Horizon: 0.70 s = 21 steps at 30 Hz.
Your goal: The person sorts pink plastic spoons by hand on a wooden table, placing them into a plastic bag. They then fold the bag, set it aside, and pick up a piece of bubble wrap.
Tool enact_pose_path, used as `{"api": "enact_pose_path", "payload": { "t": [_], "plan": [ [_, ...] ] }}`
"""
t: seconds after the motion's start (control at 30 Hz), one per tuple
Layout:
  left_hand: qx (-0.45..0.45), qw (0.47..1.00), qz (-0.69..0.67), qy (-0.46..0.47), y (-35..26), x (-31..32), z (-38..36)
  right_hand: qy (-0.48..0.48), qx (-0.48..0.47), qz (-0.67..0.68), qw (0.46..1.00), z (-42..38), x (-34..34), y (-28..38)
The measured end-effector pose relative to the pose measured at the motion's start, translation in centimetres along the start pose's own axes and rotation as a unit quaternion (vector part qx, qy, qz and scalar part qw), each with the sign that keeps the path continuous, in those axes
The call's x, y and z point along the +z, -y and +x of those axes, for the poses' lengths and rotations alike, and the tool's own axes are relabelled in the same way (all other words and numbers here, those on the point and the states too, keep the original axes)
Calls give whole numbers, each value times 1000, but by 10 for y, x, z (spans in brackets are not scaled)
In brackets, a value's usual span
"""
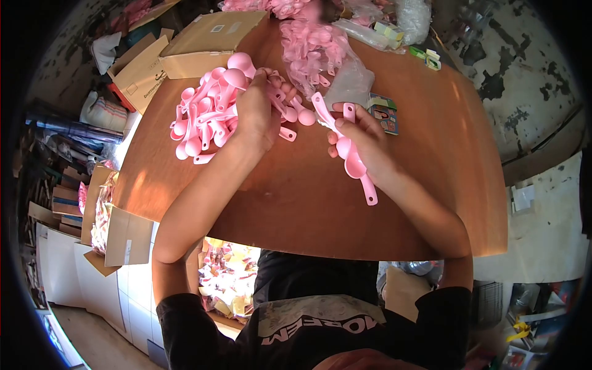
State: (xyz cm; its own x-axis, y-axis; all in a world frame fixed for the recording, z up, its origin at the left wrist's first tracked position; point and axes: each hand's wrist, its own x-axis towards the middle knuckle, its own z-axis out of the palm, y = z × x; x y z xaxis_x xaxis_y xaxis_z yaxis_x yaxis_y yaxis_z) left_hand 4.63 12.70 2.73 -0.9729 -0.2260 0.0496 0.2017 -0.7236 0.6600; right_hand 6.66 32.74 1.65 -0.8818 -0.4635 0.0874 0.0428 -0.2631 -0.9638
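Observation:
A heap of pink measuring spoons [206,114] lies on the brown table. At the heap's right side, my left hand [256,114] is closed around some of the spoons. Two large round bowls [236,77] stick up beside its thumb, and its fingers are partly hidden among the pink pieces. To the right, over the table, my right hand [364,135] grips a few pink measuring spoons [354,165] between thumb and fingers. Their handles point up and down, and one bowl faces me. A small printed box [385,111] sits just behind this hand.
Clear plastic bags of pink pieces [314,49] lie at the table's [431,166] far side. A closed carton [206,40] stands at the back left. An open box of wrapped items [228,271] is below the near edge, and another carton [126,237] stands left.

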Motion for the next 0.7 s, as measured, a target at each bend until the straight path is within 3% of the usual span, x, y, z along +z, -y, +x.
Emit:
{"api": "enact_pose_path", "payload": {
  "t": [0.03, 0.1, 0.17, 0.23, 0.3, 0.37, 0.5, 0.57, 0.6, 0.63, 0.7],
  "plan": [
    [2, 1000, 1, -1, 0, -7, 1, -1, -1, 17, 1000, 5, 0, 0],
    [-76, 968, 226, 78, -8, -10, -14, -4, 8, 28, 1000, 15, 6, 7],
    [-117, 954, 235, 146, -9, -6, -31, 10, 31, 52, 998, 28, 17, 9],
    [-91, 959, 224, 150, -8, -8, -34, 21, 31, 37, 999, 44, 26, 6],
    [-74, 952, 291, 63, -27, -11, -34, 57, 99, 86, 990, 63, 29, -2],
    [-41, 951, 302, 56, -34, -33, -16, 64, 111, 123, 984, 79, 42, -7],
    [102, 895, 418, -120, -68, -53, 2, 22, 210, 91, 973, 124, 66, -17],
    [140, 851, 494, -106, -94, -72, 11, -70, 53, -111, 990, 141, 82, -19],
    [140, 799, 580, -78, -108, -76, 12, -50, -25, -168, 984, 161, 83, -28],
    [140, 797, 582, -78, -116, -77, 14, -50, -25, -166, 985, 180, 82, -35],
    [144, 695, 703, -45, -124, -80, 17, -110, -195, -421, 879, 195, 100, -39]
  ]
}}
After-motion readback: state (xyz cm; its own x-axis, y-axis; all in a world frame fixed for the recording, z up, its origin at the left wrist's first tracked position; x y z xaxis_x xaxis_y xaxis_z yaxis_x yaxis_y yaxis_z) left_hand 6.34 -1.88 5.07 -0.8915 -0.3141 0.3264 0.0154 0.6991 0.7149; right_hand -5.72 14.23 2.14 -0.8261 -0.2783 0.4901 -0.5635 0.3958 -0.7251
